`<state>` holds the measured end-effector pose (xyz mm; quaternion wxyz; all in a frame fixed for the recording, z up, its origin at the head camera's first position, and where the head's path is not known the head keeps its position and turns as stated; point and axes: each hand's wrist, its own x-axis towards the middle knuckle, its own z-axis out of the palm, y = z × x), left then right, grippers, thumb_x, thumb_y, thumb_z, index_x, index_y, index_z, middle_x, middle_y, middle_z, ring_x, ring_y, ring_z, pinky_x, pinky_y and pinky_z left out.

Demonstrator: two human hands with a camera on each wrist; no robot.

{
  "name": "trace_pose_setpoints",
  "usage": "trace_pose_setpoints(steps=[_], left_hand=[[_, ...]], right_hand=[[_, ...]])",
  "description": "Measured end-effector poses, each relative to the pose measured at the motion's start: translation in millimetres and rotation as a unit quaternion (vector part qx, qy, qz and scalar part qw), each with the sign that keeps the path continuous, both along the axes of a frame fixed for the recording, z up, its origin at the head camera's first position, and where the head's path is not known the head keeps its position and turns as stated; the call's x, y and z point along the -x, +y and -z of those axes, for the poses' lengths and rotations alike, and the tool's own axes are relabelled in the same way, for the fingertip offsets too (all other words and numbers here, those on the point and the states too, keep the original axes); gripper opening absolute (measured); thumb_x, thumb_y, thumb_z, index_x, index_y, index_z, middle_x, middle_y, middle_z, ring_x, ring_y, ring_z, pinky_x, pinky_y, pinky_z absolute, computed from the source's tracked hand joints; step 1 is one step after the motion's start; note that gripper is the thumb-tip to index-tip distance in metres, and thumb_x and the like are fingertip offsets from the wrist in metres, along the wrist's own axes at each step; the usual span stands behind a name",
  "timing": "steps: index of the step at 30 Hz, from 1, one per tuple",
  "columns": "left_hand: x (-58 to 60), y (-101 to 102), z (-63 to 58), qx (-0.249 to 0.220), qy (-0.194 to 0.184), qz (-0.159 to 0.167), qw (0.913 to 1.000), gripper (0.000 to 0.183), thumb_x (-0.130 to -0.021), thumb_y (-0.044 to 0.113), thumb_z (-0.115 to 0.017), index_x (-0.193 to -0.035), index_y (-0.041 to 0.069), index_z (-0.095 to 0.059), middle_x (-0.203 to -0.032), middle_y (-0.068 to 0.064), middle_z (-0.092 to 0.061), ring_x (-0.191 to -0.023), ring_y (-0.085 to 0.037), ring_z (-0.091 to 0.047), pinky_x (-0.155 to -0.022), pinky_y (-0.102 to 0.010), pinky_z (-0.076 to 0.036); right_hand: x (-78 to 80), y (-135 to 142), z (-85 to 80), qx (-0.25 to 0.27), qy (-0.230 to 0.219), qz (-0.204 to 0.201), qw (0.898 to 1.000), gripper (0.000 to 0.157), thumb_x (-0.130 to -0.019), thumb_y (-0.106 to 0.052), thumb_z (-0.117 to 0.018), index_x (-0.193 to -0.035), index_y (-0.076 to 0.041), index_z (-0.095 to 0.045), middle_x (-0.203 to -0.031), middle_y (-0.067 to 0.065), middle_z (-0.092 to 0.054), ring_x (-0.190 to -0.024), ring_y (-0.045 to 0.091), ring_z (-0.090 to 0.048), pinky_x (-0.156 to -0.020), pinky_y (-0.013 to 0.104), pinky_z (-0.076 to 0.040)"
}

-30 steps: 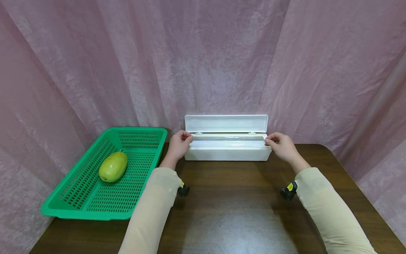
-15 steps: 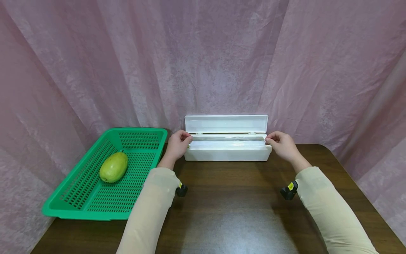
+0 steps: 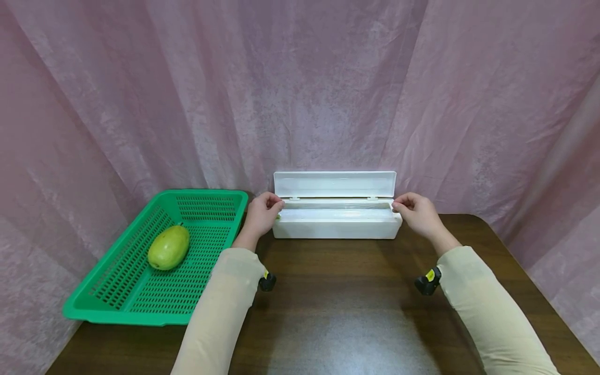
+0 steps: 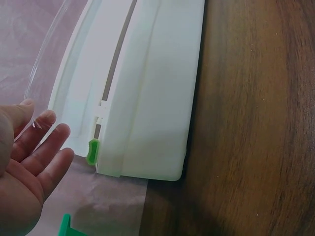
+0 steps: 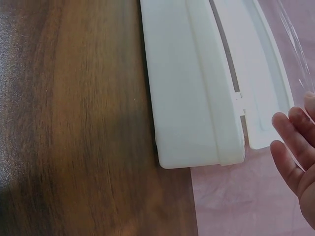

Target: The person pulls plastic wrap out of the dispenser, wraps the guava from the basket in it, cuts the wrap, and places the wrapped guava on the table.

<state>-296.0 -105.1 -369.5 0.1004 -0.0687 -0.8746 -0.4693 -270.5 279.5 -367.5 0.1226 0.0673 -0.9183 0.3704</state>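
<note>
On my left, a green slotted plastic basket [image 3: 122,316]
It holds a yellow-green oval fruit [image 3: 169,247] and stands on my brown wooden table [image 3: 347,291], before a pink velvety curtain [image 3: 328,88].

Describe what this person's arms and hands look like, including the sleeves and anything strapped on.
The left sleeve and right sleeve are pale cream, long and plain, reaching the wrists. The left hand and right hand are bare, without gloves. A small black device with a yellow marking shows at the inner side of each cuff.
</note>
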Motion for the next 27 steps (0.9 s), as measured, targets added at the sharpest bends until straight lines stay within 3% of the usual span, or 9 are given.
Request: trace_pose_setpoints(steps=[27], left_hand=[[-2.9,-0.4,-4.1,-0.011,0.017,-0.003,0.9998,0.016,-0.091,0.018,-0.063,-0.096,0.003,-0.065,-0.093,-0.014,-0.065,-0.088,-0.024,-0.058,-0.079,-0.032,-0.047]], right_hand=[[-3.3,-6.2,-5.9,0.026,0.032,0.001,0.999,0.021,-0.094,-0.018,-0.059,-0.097,0.002,-0.064,-0.090,0.019,-0.069,-0.064,0.006,-0.052,-0.054,0.018,-0.044]])
